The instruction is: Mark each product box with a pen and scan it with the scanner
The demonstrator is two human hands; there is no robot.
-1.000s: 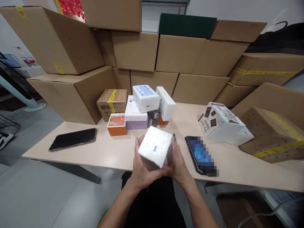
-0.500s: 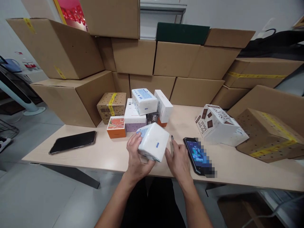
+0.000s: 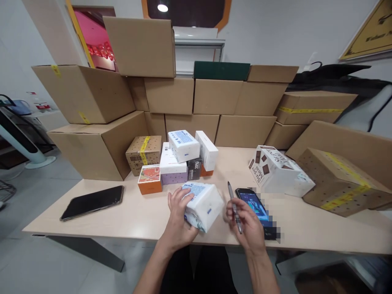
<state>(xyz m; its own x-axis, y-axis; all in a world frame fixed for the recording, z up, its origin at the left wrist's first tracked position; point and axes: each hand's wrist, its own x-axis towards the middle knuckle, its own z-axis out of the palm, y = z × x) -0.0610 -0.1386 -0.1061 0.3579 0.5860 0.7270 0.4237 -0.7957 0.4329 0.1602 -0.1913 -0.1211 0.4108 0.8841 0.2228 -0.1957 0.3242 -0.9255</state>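
Our two hands are apart, and each one is occupied. With our left hand [image 3: 179,218] we grip a white, soft, block-shaped pack with blue print [image 3: 203,208]; our right hand [image 3: 251,226] is closed on a slim grey pen [image 3: 236,213]. The relation that matters, we judge, is the narrow gap between them: the pen is just to the right of the pack, and we do not see them touch. The pen's long axis runs away from our body, with its far end leaning slightly to the left. The pack sits tilted, its plain end facing toward us and the right hand; whether it touches the table [image 3: 137,220], we cannot tell. Our left fingers spread over its left side, the thumb below. Our right fingers curl around the pen, beside a black phone with lit screen [image 3: 252,201].
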